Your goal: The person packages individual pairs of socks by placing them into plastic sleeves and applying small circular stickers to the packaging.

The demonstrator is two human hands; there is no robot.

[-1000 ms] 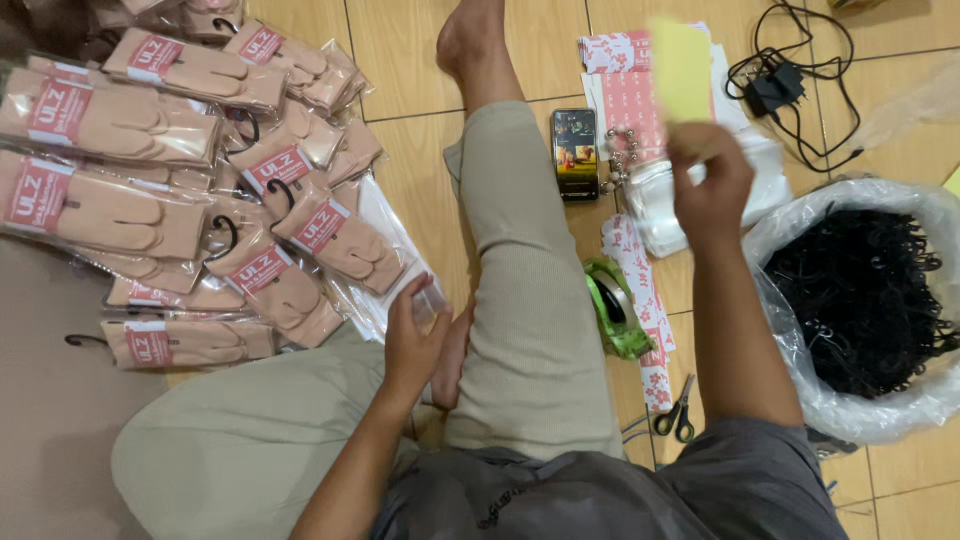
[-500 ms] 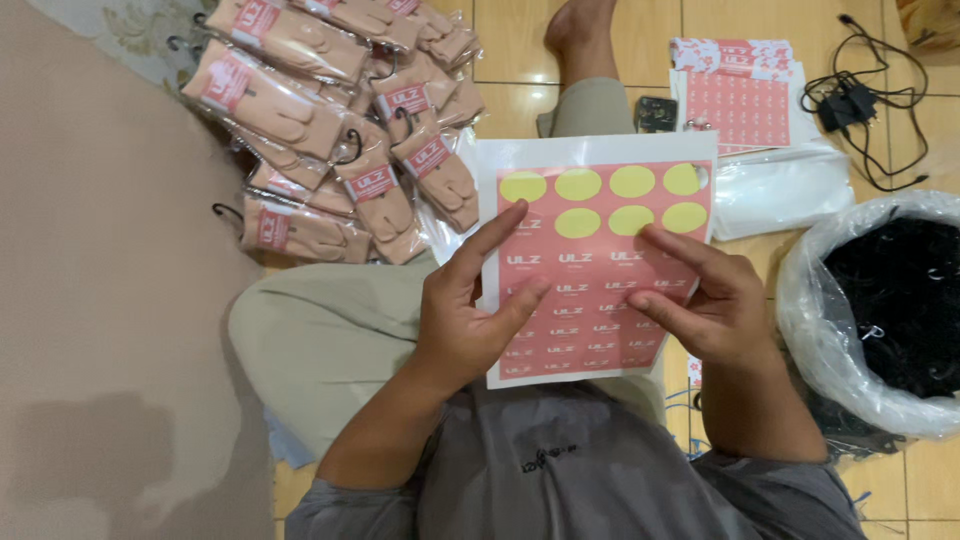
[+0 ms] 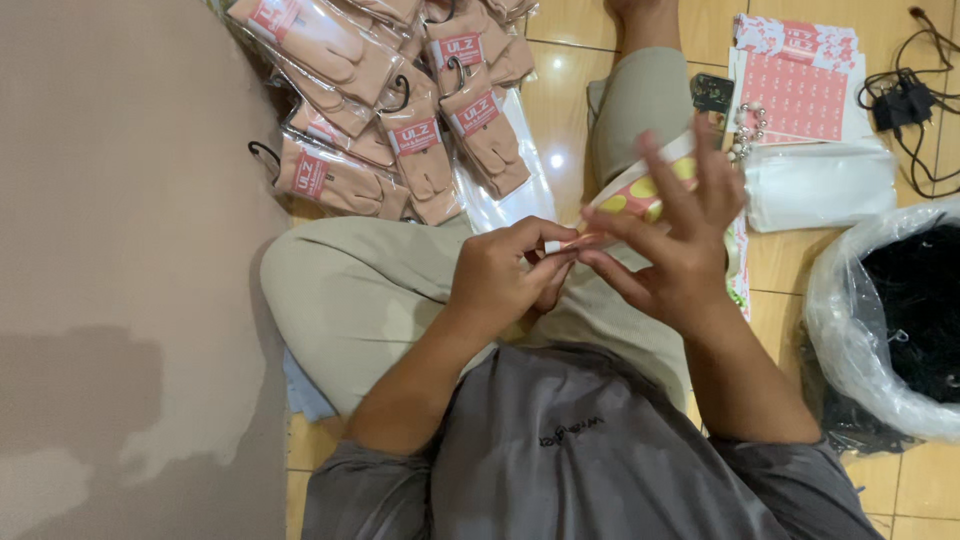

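A clear plastic bag (image 3: 850, 330) holds black items, perhaps hangers (image 3: 925, 310).

head view — looking down, close — lap

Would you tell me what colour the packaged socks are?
The packaged socks are beige with red labels; head view.

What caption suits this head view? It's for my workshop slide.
Seated on the floor, left hand and right hand peel a sticker sheet beside packaged socks.
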